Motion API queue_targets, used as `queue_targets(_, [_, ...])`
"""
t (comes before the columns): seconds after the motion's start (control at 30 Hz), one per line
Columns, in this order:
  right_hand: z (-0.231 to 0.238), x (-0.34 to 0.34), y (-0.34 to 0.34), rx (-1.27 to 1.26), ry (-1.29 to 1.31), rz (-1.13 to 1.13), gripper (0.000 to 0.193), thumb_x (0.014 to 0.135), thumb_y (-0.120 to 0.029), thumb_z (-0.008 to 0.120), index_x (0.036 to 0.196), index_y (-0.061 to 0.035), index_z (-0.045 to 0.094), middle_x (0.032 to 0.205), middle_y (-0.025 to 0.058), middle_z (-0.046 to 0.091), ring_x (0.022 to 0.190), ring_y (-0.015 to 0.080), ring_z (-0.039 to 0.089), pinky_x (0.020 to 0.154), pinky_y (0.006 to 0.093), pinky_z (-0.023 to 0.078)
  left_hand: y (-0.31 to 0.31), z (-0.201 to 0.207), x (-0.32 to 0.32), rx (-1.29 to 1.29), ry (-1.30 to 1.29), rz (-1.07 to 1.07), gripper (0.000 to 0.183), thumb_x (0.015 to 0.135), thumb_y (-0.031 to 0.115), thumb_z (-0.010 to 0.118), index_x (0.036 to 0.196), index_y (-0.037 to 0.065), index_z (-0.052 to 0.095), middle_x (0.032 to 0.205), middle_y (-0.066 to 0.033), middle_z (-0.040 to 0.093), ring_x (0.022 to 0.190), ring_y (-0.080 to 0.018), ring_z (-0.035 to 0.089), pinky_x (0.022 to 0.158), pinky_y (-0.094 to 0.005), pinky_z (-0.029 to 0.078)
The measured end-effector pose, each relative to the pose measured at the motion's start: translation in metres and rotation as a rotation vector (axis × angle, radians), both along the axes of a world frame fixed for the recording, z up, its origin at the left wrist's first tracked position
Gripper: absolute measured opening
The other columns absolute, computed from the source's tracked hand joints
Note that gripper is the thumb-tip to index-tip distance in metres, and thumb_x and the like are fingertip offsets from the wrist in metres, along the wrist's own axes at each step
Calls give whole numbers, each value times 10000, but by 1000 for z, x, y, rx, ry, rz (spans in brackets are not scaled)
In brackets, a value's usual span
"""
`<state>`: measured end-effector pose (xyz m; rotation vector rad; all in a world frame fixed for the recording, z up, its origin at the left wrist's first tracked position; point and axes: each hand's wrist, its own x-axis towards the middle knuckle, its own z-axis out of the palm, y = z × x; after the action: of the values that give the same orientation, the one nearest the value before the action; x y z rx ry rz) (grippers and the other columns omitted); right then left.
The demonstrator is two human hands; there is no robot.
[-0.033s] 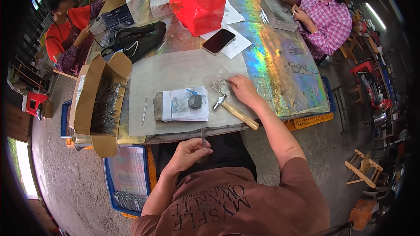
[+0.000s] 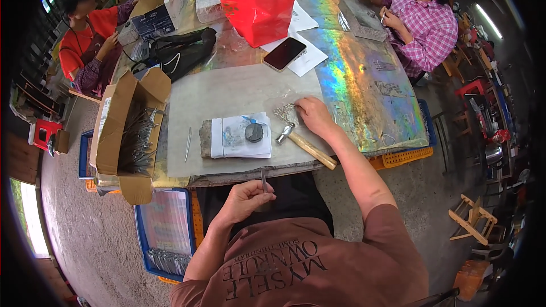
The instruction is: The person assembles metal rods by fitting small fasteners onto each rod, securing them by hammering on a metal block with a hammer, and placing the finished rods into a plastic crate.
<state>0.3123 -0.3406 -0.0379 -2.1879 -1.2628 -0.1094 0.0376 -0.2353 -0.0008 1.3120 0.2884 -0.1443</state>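
My left hand [image 2: 245, 200] is closed in front of the table's near edge, pinching a thin grey metal strip [image 2: 263, 177] that points up. My right hand [image 2: 314, 115] rests on the table with its fingers bent together at a little pile of small silvery metal pieces [image 2: 282, 114] on clear plastic. What its fingertips hold, if anything, is too small to make out. Just below that hand lies a ball-peen hammer [image 2: 310, 149] with a wooden handle. Left of the hammer, a block wrapped in white paper [image 2: 230, 145] carries a dark round disc [image 2: 254, 132] and a small blue-tipped tool [image 2: 250, 120].
A slim metal tool [image 2: 188, 144] lies left of the block. An open cardboard box [image 2: 108, 136] holds many thin metal pieces. Farther off are a phone [image 2: 284, 54], a red bag [image 2: 256, 0] and a black bag [image 2: 190, 51]. Two people sit across the table.
My right hand has shifted very slightly left at the pile. My left hand stays where it was with the strip. The far-right person's raised hand has moved a little.
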Motion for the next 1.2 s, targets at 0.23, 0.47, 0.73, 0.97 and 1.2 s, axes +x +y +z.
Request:
queue_targets(0.23, [2,-4,18,-264,-135,-77,80,698,-23,485,741,13,542,751,182,543,775,325,534,678,394,446,-1,-2,-2,-11,12,53,118,826,112,559,849,-1,584,792,-18,595,707,-51,523,623,-175,418])
queue_targets(0.47, [8,-7,4,-276,25,-77,112,711,-11,456,798,40,504,783,234,542,767,372,536,683,435,427,-1,-9,-5,-73,20,98,129,828,145,569,854,20,589,742,17,560,636,-24,449,545,-167,385])
queue_targets(0.73, [16,-21,-15,-70,213,-82,128,797,-96,458,806,31,472,794,225,538,772,384,521,666,445,402,-3,-16,-3,-70,-54,211,126,814,119,582,870,8,600,812,-1,565,666,-46,506,577,-180,433])
queue_targets(0.97, [27,-41,-24,64,503,-63,161,801,-139,479,795,22,467,707,185,531,676,321,519,608,376,401,-6,-17,7,-36,-73,329,130,802,82,585,883,-18,600,744,-28,577,647,-76,543,585,-193,457])
queue_targets(1.2, [0,-21,-19,204,677,-172,112,753,-102,502,750,9,506,610,65,512,584,139,476,544,290,393,-12,-19,5,-47,-68,312,133,799,92,591,883,-11,603,733,-32,579,638,-77,544,581,-194,456])
